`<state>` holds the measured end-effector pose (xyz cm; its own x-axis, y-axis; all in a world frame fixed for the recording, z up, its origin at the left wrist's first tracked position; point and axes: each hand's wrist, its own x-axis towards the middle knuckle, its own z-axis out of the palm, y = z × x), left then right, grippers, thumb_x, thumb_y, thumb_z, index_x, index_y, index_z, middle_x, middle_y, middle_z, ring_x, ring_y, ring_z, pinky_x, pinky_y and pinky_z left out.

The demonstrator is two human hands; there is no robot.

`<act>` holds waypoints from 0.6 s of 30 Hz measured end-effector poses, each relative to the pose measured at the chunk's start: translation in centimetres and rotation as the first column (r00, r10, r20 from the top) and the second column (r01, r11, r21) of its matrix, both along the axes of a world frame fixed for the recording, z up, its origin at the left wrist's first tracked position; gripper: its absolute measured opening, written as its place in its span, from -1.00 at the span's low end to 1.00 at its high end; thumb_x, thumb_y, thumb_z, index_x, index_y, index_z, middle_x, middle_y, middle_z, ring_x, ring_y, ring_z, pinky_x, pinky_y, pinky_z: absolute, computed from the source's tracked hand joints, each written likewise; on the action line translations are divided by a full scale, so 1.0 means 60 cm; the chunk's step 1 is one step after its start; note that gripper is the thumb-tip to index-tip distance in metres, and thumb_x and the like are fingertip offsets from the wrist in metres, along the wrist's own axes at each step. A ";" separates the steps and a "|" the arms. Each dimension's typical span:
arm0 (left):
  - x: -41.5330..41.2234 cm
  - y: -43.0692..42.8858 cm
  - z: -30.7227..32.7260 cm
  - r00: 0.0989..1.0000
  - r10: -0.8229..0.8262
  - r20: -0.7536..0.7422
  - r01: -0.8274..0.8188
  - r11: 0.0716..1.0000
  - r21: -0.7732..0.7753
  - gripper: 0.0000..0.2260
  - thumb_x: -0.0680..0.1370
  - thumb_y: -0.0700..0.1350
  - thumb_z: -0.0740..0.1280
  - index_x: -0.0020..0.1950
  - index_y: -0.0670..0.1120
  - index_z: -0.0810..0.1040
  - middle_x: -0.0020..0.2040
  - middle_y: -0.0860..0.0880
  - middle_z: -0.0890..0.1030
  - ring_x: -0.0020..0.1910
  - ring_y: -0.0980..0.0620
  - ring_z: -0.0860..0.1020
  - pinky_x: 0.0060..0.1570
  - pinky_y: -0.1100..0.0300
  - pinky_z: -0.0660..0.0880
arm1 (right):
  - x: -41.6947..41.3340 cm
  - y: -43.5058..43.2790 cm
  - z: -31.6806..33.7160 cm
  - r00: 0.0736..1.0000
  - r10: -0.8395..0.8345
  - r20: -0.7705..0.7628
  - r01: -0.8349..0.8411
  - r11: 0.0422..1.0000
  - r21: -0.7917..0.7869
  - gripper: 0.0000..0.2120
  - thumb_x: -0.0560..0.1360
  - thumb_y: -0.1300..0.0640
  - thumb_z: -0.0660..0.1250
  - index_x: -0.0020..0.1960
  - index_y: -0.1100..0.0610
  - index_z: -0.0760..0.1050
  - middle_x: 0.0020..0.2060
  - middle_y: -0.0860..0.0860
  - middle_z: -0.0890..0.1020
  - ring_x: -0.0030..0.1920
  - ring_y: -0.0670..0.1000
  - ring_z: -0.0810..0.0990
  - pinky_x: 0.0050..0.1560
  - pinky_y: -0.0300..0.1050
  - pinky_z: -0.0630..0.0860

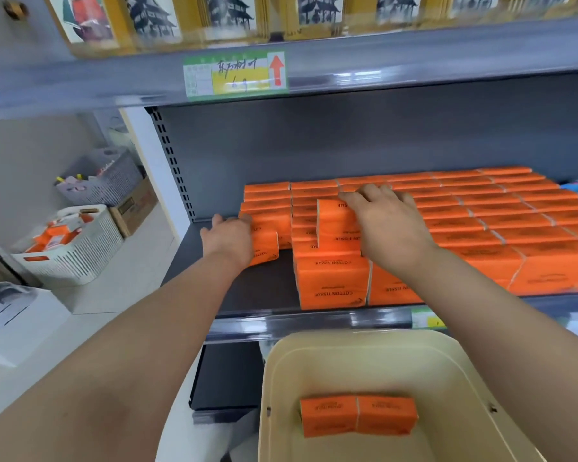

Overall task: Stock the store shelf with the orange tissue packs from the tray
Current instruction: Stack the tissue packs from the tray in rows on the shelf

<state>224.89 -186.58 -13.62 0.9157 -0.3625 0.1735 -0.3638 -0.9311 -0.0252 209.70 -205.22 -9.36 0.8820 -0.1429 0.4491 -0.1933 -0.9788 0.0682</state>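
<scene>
Nearest the camera, a cream plastic tray [374, 355] holds one joined pair of orange tissue packs [359, 415], lying flat on its floor, the wrapping printed with small dark lettering. Above it, the dark grey store shelf [257, 285] carries rows of the same orange packs [481, 221], packed edge to edge across its middle and right (the front ones read "COTTON TISSUE", upside down from here). The left hand [229, 240] has its fingers closed around a single pack [264, 250] at the left end of the rows, set down on the shelf board. The right hand [386, 221] lies spread, palm down, on the stocked packs, its fingers pressing on one pack [336, 221] that stands tilted up above its neighbours. Farther off on the floor at left, a white slatted basket [80, 255] contains more orange packs, and behind it sits a grey basket [111, 178] whose contents are unclear.
</scene>
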 end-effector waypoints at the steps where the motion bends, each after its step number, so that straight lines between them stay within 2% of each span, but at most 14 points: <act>1: 0.008 -0.006 -0.002 1.000 0.001 -0.002 -0.001 1.000 -0.019 -0.57 0.45 -0.34 0.18 0.28 -0.04 0.39 0.10 -0.09 0.55 0.22 -0.12 0.32 0.07 -0.02 0.35 | 0.001 -0.001 -0.001 1.000 0.001 0.005 -0.001 1.000 0.001 -0.32 0.39 0.39 0.23 0.46 0.05 0.25 0.26 0.08 0.43 0.28 0.14 0.36 0.24 0.06 0.28; 5: 0.030 -0.027 -0.012 0.999 -0.030 -0.043 0.024 0.991 -0.135 -0.46 0.45 -0.36 0.17 0.38 0.04 0.37 0.24 -0.11 0.46 0.26 -0.15 0.30 0.12 -0.04 0.37 | 0.007 -0.006 -0.006 1.000 0.008 0.026 -0.008 1.000 0.006 -0.33 0.39 0.39 0.26 0.45 0.05 0.29 0.25 0.08 0.45 0.27 0.15 0.38 0.24 0.08 0.29; 8: 0.034 -0.036 -0.022 0.995 -0.091 -0.047 0.079 0.974 -0.211 -0.44 0.44 -0.38 0.16 0.39 0.02 0.38 0.24 -0.11 0.43 0.25 -0.16 0.29 0.14 -0.03 0.36 | 0.010 -0.007 -0.007 0.999 0.010 0.035 -0.010 1.000 0.008 -0.35 0.40 0.37 0.27 0.45 0.04 0.30 0.25 0.07 0.46 0.28 0.15 0.39 0.26 0.08 0.29; 13: 0.041 -0.020 -0.029 0.990 -0.141 -0.023 0.122 0.920 -0.372 -0.47 0.44 -0.42 0.18 0.38 -0.08 0.37 0.25 -0.13 0.40 0.23 -0.13 0.29 0.07 -0.02 0.47 | 0.015 -0.002 0.000 1.000 0.001 0.010 -0.002 1.000 0.022 -0.38 0.41 0.35 0.26 0.43 0.02 0.31 0.24 0.06 0.47 0.26 0.14 0.39 0.23 0.08 0.31; 15: 0.040 -0.009 -0.024 0.990 -0.140 0.004 0.128 0.896 -0.425 -0.47 0.43 -0.43 0.17 0.38 -0.13 0.36 0.25 -0.15 0.39 0.23 -0.14 0.29 0.04 -0.01 0.45 | 0.021 0.007 0.011 1.000 0.002 0.013 -0.002 0.999 0.049 -0.41 0.43 0.32 0.28 0.42 0.00 0.32 0.23 0.05 0.47 0.26 0.14 0.40 0.20 0.08 0.33; 18: 0.041 0.014 -0.009 0.993 -0.108 0.054 0.120 0.838 -0.532 -0.56 0.48 -0.36 0.20 0.36 -0.16 0.38 0.27 -0.18 0.43 0.25 -0.16 0.33 0.12 0.08 0.37 | 0.040 0.038 0.033 0.997 0.052 0.062 -0.059 0.992 0.111 -0.47 0.48 0.25 0.28 0.41 -0.02 0.31 0.22 0.05 0.47 0.26 0.14 0.40 0.19 0.06 0.34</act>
<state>227.37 -185.74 -14.15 0.8676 -0.3102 0.3886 -0.4733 -0.7547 0.4543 212.11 -202.95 -7.40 0.8622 -0.1472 0.4846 -0.1389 -0.9889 -0.0532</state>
